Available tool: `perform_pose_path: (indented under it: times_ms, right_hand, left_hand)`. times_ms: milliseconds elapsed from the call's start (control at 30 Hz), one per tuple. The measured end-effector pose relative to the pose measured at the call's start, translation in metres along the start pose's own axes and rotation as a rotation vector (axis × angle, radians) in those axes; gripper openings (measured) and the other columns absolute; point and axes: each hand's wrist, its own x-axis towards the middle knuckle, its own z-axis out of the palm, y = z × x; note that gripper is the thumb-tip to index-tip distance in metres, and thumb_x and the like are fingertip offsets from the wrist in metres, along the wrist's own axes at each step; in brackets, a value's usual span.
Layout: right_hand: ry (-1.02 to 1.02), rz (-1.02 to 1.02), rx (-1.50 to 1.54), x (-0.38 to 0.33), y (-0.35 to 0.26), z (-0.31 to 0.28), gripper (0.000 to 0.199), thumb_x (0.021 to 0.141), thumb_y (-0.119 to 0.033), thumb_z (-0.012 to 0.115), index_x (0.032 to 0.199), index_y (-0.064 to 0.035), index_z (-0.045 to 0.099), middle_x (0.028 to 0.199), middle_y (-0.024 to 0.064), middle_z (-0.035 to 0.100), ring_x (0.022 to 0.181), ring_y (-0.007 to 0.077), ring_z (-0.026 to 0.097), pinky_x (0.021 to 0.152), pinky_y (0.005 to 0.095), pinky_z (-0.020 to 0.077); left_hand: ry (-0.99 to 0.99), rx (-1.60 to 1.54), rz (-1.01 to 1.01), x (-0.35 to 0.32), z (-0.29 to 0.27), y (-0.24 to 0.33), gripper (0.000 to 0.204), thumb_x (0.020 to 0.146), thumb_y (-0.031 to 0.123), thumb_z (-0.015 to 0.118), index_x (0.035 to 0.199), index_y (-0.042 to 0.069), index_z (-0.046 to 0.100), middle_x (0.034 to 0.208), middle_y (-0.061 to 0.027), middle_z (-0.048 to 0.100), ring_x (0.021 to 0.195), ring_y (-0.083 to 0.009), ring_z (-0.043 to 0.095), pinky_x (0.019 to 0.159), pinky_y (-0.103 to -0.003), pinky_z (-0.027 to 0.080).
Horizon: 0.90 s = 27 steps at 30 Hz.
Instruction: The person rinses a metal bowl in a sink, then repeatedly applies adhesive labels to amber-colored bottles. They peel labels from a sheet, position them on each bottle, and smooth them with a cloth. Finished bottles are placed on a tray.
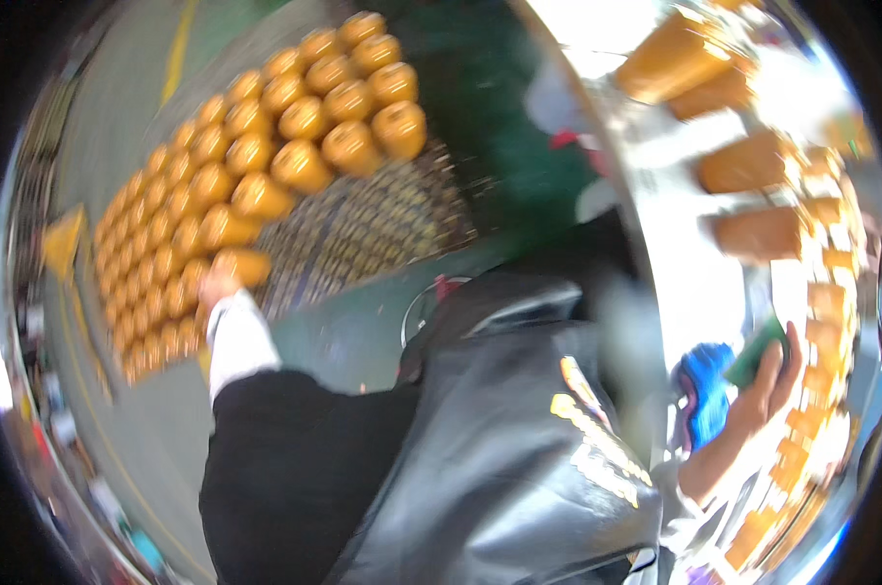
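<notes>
On the left, my left hand (219,285) has its fingers closed on a glossy amber-brown pot (248,266) at the near edge of a large group. Many matching amber pots (251,154) stand in close rows on a slatted pallet (363,229). On the right, my right hand (758,405) is over a white worktable, with a flat green pad (758,349) in its fingers. A bunched blue cloth (706,390) lies beside that hand. Motion blurs the right side, so the pad's exact kind is unclear.
Along the worktable (670,224) stand more amber pots (748,161), several close to its far side. A yellow pallet-jack-like tool (66,239) stands on the floor beyond the rows. My black apron (519,419) fills the lower middle.
</notes>
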Motion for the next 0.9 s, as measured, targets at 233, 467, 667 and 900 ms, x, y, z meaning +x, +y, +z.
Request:
perform_pose_path:
  times_ms: [233,467,667,900]
  right_hand:
    - [-0.036,-0.778,-0.57,0.127,-0.001,0.005,0.028,0.093,0.007,0.051,0.115,-0.0044,0.065,0.14,0.0127,0.055,0.125,0.0296,0.056,0.104,0.0387,0.0463]
    - [0.139,-0.587,-0.655,0.213,0.064,0.026,0.023,0.091,-0.022,0.067,0.108,-0.0077,0.061,0.103,0.0141,0.066,0.101,0.0334,0.062,0.089,0.0413,0.049]
    - [0.203,-0.631,-0.525,0.194,0.077,0.013,0.014,0.093,-0.017,0.065,0.093,-0.0047,0.059,0.09,0.0132,0.061,0.088,0.0341,0.061,0.079,0.0405,0.0494]
    - [0.125,-0.603,-0.261,0.083,0.0,-0.043,0.016,0.095,-0.017,0.067,0.099,-0.0033,0.06,0.102,0.0097,0.061,0.091,0.0228,0.064,0.08,0.0299,0.0543]
  left_hand:
    - [0.346,-0.487,-0.457,-0.021,-0.071,0.071,0.054,0.091,0.042,0.065,0.127,0.002,0.057,0.126,-0.0197,0.064,0.114,-0.0417,0.06,0.096,-0.049,0.047]
    - [0.713,-1.189,0.477,-0.062,-0.236,0.227,0.034,0.097,0.013,0.058,0.127,-0.002,0.056,0.133,-0.0222,0.058,0.126,-0.0358,0.053,0.109,-0.043,0.039]
    - [0.404,-1.53,1.387,-0.205,-0.426,0.392,0.038,0.094,0.008,0.062,0.13,-0.003,0.054,0.133,-0.02,0.058,0.126,-0.0316,0.055,0.109,-0.04,0.04]
    - [0.356,-1.345,2.284,-0.342,-0.554,0.501,0.098,0.083,0.053,0.075,0.15,-0.002,0.029,0.134,-0.0245,0.054,0.127,-0.0363,0.054,0.108,-0.042,0.041]
